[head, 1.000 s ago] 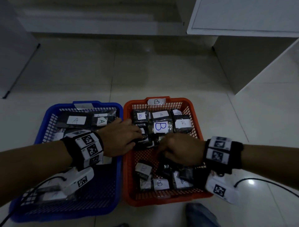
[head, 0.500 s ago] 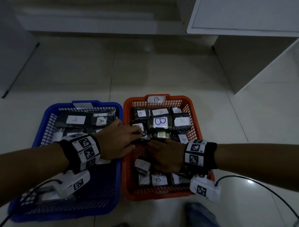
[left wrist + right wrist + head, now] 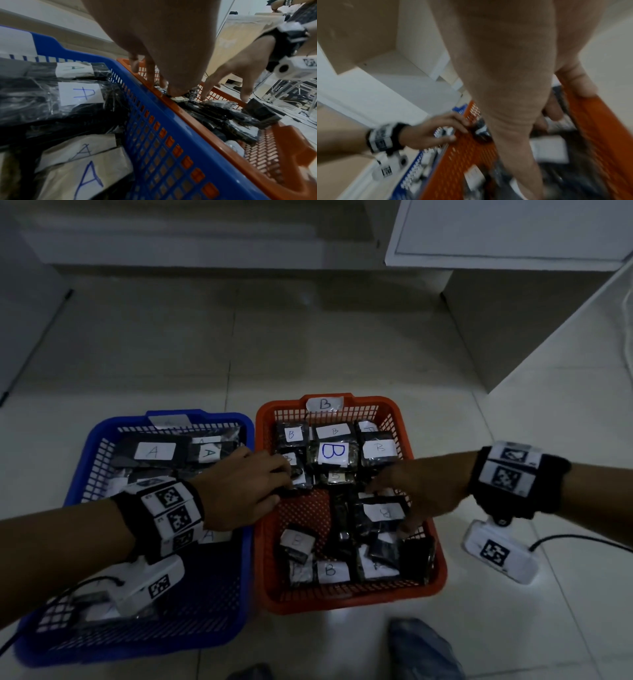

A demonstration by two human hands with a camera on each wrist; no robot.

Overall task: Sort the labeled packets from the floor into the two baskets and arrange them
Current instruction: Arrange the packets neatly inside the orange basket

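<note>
Two baskets stand side by side on the floor. The blue basket on the left holds dark packets labeled A. The orange basket on the right holds packets labeled B, in rows at its back and loosely at its front. My left hand reaches over the blue rim, fingers extended down onto a B packet at the orange basket's back left. My right hand hovers over the right middle, fingers spread, touching a B packet. The right wrist view is blurred.
A white cabinet overhangs the back right, with its side panel running down the right. A cable trails on the pale tiled floor to the right of the orange basket. A denim-clad knee shows at the bottom edge.
My right hand has moved from the front middle of the orange basket toward its right side, uncovering the front packets. My left hand has stayed at the back left packets.
</note>
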